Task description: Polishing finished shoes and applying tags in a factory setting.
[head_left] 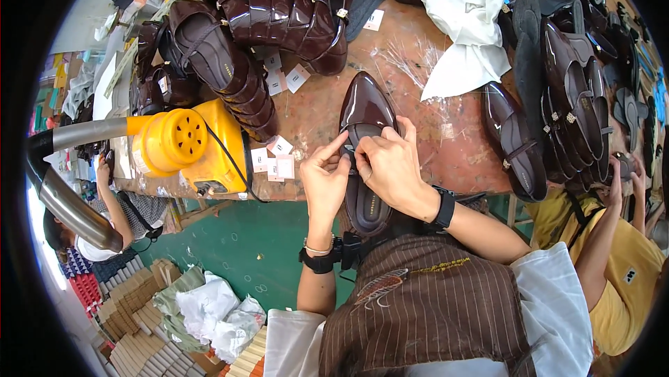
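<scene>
A pointed dark burgundy patent shoe [365, 95] lies in front of me at the table's near edge, toe pointing away and heel toward my body. My left hand [325, 175] is closed at the left side of the shoe's opening, thumb and index finger pinching the strap there. Over the opening bends my right hand [394, 171], its fingertips pressed together on the same strap, close to the left fingertips. The small piece between the fingertips is mostly covered. The shoe's dark insole [367, 210] shows below the hands.
Finished-looking burgundy shoes [293, 11] stand packed at the back left, more [568, 91] at the right. A yellow blower-like machine [216, 147] with a hose sits left. White tags [281, 166], clear plastic fasteners [411, 56] and white cloth [465, 35] lie about. Co-workers flank both sides.
</scene>
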Demonstrator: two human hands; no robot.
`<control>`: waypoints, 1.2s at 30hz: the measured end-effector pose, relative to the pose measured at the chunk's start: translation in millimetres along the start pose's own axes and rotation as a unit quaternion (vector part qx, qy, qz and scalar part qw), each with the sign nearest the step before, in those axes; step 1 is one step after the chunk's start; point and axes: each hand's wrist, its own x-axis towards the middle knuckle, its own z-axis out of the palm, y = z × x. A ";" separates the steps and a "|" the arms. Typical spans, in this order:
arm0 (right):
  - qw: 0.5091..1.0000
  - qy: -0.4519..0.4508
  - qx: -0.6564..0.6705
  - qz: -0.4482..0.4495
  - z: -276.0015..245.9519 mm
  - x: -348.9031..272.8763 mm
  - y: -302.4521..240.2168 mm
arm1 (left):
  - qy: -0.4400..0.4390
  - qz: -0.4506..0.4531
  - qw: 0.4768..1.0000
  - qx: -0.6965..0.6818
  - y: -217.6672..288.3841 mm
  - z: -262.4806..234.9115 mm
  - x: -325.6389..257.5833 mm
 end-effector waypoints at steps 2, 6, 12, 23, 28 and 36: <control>1.000 -0.001 -0.005 0.006 1.0 0.3 -1.6 | 0.000 -0.017 1.000 -0.003 1.5 -0.2 -0.4; 1.000 0.004 -0.008 0.010 2.2 1.2 -2.1 | 0.002 -0.032 0.999 0.009 1.3 -0.2 -1.0; 0.999 0.000 0.030 0.024 -4.5 4.8 -4.2 | 0.006 -0.021 1.000 -0.015 4.2 1.7 0.6; 0.999 -0.005 0.003 0.036 -0.5 8.2 -9.6 | 0.038 0.029 0.999 0.019 7.6 3.7 -2.1; 0.999 0.005 0.015 0.030 -3.0 5.8 -9.4 | 0.009 0.020 0.999 0.038 11.1 -6.1 0.4; 0.999 -0.024 0.012 0.028 -6.9 8.3 -12.8 | 0.020 0.039 0.998 0.044 10.5 -4.3 0.9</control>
